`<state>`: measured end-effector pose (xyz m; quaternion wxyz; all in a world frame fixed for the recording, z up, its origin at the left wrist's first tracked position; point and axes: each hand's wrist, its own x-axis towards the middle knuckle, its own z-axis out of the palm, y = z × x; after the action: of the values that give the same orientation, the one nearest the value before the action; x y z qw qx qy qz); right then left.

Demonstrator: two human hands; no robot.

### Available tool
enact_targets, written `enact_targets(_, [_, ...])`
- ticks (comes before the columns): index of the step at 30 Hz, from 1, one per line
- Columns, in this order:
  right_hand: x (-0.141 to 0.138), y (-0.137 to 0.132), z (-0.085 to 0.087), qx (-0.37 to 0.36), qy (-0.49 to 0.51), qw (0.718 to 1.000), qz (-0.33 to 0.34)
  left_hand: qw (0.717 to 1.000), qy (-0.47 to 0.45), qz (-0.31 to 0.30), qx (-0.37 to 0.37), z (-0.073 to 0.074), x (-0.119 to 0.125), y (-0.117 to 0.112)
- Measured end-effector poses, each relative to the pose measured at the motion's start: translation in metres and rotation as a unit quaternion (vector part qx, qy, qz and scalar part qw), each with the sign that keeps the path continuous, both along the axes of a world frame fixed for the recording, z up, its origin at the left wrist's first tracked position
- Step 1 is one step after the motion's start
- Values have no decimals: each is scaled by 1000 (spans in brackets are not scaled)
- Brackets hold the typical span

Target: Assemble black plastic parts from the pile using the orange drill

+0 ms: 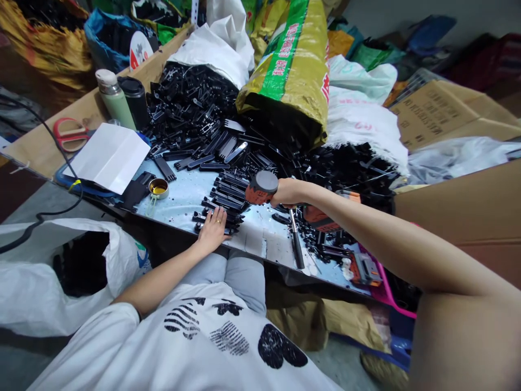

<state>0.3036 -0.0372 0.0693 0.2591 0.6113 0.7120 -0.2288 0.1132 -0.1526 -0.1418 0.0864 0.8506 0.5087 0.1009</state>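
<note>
My left hand [213, 230] lies flat with its fingers stretched over the near end of a row of black plastic pieces [228, 191] on the light blue tabletop [179, 209]. In my right hand [287, 193] is an orange and grey power drill [261, 188], held by its grip above the right side of that row. The drill's tip is hidden, so I cannot tell whether it touches a piece. A hammer [296, 241] with a dark handle rests on the table below my right forearm. A small metal cup [158, 187] with amber liquid stands left of the row.
Loose black parts [191, 103] heap up at the back, beside an open yellow sack [280, 76]. Red-handled scissors [70, 134], a white folded card [109, 157] and a green flask [116, 100] are at left. A pink basket [385, 288] and an orange battery [366, 269] are at right.
</note>
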Motion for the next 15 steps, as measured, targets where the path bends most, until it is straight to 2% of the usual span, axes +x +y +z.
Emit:
enact_targets(3, [0,-5,-3,6,-13,999,29,1000,-3,-3,-2,-1,0,0])
enact_targets(6, [-4,-17,4,47,-45,996,63,1000,6,2,-12,-1,1,0])
enact_targets(9, [-11,-29,9,32,-56,995,74,1000,15,12,-12,0,1,0])
enact_targets(15, [-17,-34,-10,2,-49,995,90,999,28,15,-9,1,2,1])
